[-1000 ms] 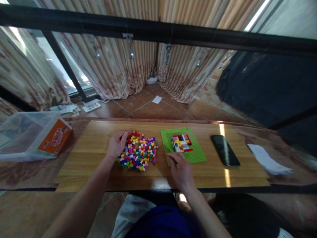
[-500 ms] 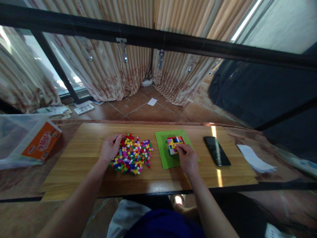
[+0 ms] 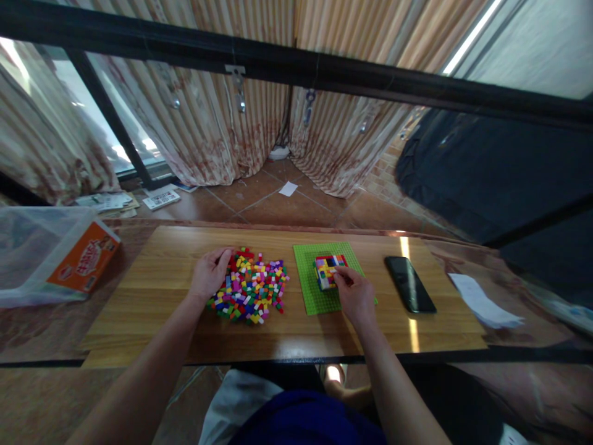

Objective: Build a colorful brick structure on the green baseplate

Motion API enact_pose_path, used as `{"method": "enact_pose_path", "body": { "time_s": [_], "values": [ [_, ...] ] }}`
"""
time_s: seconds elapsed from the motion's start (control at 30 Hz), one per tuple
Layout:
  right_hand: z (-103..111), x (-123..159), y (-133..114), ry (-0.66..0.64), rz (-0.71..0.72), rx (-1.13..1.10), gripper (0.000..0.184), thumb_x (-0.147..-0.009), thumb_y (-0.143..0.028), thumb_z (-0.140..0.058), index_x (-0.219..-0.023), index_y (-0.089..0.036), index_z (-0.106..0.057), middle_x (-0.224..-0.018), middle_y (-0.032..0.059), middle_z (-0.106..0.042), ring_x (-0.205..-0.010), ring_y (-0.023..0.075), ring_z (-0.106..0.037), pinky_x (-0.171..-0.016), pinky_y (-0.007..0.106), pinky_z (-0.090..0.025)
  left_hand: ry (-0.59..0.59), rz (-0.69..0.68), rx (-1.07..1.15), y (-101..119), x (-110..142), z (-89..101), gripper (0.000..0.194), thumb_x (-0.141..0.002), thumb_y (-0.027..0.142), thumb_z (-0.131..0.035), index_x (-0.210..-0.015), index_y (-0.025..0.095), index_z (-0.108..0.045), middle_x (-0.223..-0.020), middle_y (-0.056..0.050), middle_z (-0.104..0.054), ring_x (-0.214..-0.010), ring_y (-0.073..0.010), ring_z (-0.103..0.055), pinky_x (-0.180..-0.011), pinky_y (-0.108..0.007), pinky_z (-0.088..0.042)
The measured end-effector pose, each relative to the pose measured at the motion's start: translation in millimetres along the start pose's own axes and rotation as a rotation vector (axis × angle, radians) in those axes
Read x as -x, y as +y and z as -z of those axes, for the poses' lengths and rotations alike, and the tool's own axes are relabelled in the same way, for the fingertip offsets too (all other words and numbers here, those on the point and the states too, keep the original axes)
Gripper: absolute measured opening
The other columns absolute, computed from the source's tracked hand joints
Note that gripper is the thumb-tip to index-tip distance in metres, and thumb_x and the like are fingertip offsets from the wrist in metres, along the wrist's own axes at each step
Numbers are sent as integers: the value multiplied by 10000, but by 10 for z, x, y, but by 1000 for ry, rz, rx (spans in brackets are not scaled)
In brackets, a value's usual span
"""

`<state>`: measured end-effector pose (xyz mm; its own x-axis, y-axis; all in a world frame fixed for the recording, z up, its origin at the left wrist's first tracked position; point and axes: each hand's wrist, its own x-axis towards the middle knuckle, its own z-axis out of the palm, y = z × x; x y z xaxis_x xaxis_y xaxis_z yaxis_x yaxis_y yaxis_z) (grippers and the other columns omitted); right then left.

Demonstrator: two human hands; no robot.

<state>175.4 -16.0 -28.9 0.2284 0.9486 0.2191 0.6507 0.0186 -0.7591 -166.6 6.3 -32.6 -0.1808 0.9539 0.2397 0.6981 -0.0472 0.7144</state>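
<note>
Small toy bricks (image 3: 252, 287) in many colours lie in a loose pile on the wooden table. My left hand (image 3: 210, 272) rests at the pile's upper left edge, its fingers curled in against the thumb. Whatever may be between those fingertips is hidden. On a green studded baseplate (image 3: 306, 296) stands a low, multicoloured brick build (image 3: 325, 278) with red along its far edge and a dark gap in its top. My right hand (image 3: 356, 295) reaches in from the right, thumb and fingers pinched on a small toy brick at the top of the build.
A black phone (image 3: 410, 284) lies on the table (image 3: 139, 290) right of the baseplate. White paper (image 3: 484, 301) is beyond the table's right end. A clear plastic box (image 3: 41, 253) with an orange label stands at the left. Curtains (image 3: 222, 136) hang behind a dark rail (image 3: 278, 59).
The whole view has shifted slightly. Both hands keep nearly the same places, the left at the pile and the right at the build; the right fingers have moved only a little.
</note>
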Motion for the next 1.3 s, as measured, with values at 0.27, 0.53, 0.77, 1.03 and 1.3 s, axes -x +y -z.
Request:
{"method": "enact_pose_path", "body": {
  "time_s": [0.27,0.53,0.77,1.03,1.3],
  "values": [
    [-37,-22,-43,42,-101,-72,323,-768,-349,-587,-1000,-155,-702,-845,93,-740,-728,206,-684,-695,335,-525,-1,-2,2,-27,0,-10,428,-886,447,-405,-1009,178,-714,-976,-55,-739,-877,-196,-664,-830,-280,-516],
    [-32,-70,-38,4,-141,-116,366,-740,-320,-604,-1055,-148,-673,-767,63,-727,-659,194,-674,-650,315,-519,1,5,-1,-28,5,-13,426,-887,451,-405,-1021,186,-710,-910,-44,-744,-828,-191,-663,-798,-276,-519],
    [4,-98,-70,-16,-147,-131,342,-724,-299,-623,-1024,-142,-672,-735,63,-725,-664,203,-678,-641,311,-516,18,-12,12,-48,-8,-27,422,-885,455,-408,-999,187,-714,-987,-53,-739,-898,-199,-666,-853,-286,-510],
    [-3,196,-146,115,-194,-362,311,-752,-361,-633,-979,-150,-664,-882,105,-730,-765,213,-686,-715,339,-535,0,4,27,-27,-6,-19,434,-884,463,-413,-1009,174,-711,-995,-59,-739,-916,-205,-666,-869,-295,-504],
    [-208,677,-377,-157,-12,-176,217,-814,-290,-562,-965,-183,-676,-872,64,-700,-749,187,-632,-713,325,-502,14,33,48,-65,16,-53,424,-891,455,-422,-1013,170,-711,-947,-55,-743,-850,-188,-667,-816,-278,-516]
  ]
}}
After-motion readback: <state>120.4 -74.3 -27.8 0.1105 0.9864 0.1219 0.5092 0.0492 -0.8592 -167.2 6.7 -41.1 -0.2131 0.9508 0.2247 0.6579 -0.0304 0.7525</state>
